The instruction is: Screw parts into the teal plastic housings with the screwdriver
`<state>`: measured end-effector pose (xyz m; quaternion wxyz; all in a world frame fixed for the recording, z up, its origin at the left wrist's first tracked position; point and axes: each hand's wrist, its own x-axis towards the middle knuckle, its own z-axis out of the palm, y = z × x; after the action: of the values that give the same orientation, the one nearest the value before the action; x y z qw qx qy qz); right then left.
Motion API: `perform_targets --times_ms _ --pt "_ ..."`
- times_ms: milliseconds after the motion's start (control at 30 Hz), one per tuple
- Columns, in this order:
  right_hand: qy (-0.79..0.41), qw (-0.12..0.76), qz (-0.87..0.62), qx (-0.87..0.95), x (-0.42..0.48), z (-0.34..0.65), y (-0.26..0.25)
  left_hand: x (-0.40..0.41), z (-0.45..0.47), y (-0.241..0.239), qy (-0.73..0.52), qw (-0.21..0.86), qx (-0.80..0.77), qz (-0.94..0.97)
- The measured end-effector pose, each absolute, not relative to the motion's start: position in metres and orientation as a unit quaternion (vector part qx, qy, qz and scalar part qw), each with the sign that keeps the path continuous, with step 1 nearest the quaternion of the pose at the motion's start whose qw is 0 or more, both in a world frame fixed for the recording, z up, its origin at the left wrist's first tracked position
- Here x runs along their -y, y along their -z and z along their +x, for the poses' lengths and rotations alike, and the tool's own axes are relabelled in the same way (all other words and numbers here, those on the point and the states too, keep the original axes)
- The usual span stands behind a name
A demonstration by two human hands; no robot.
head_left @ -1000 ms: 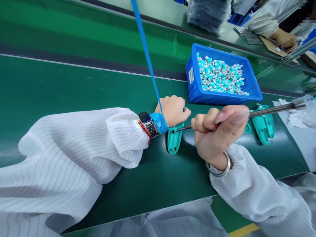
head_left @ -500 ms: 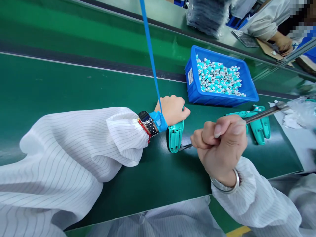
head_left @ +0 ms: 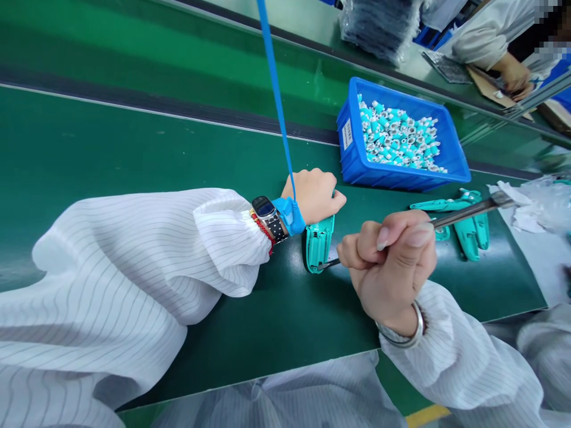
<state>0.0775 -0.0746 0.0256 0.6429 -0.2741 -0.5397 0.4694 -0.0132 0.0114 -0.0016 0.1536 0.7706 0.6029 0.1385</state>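
Observation:
My left hand [head_left: 314, 193] is closed around the upper part of a teal plastic housing [head_left: 318, 246], holding it on the green bench. The housing's open side faces up and shows ribs and slots; its upper end is hidden under the hand. In my right hand [head_left: 392, 264], thumb and fingers pinch metal tweezers [head_left: 468, 211]. Their back end points up to the right. The tweezers' tip reaches the lower end of the housing, at its inner edge; whether anything is between the tips I cannot tell.
A blue bin [head_left: 405, 178] full of small teal-and-white parts stands behind my hands. More teal housings [head_left: 468, 235] lie to the right, near a plastic bag [head_left: 546, 202]. A blue wrist cord [head_left: 274, 83] runs up from my left wrist. Another person's hand [head_left: 515, 74] is across the bench.
My right hand has moved slightly left, bringing the tweezers' tip from beside the housing onto its lower end. The left hand keeps its hold on the housing.

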Motion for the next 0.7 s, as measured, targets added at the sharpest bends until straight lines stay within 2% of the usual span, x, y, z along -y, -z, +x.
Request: perform_targets --times_ms 400,567,700 --pt "-0.444 0.632 -0.247 0.585 0.078 0.073 -0.013 -0.012 -0.014 -0.003 -0.111 0.151 -0.619 0.763" --pt "-0.529 0.611 -0.299 0.507 0.061 0.073 -0.017 -0.013 -0.018 -0.005 -0.102 0.156 -0.628 0.756" --pt "-0.526 0.620 -0.334 0.477 0.051 0.077 -0.022 -0.013 -0.019 -0.002 -0.120 0.137 -0.626 0.759"
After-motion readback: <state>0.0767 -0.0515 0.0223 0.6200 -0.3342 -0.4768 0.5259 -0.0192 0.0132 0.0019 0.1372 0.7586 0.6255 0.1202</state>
